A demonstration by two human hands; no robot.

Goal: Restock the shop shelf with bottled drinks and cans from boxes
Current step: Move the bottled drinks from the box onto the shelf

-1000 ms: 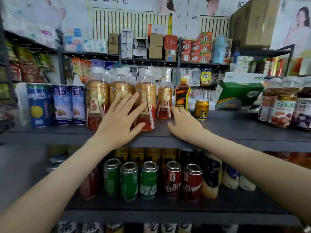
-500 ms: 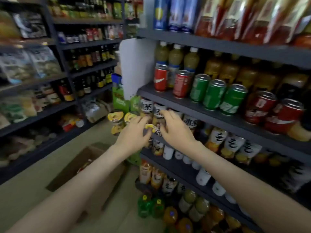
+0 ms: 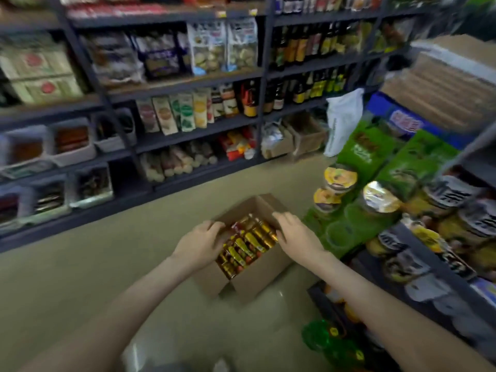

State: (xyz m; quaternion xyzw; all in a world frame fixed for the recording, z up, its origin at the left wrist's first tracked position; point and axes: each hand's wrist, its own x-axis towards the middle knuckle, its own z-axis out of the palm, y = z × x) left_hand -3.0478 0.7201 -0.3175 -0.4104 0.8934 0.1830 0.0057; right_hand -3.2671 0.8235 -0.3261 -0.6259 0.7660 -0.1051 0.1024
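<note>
Blurrily, left hand and right hand overlap the bottles in the box, either grip unreadable.

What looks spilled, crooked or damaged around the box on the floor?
Nothing stands out. The box sits open on the floor, bottles packed in tidy rows, no spill around it. Shelves are too blurred to judge.

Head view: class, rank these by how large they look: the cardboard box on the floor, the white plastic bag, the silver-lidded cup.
1. cardboard box
2. white plastic bag, though it sits farther from the camera
3. silver-lidded cup
</note>
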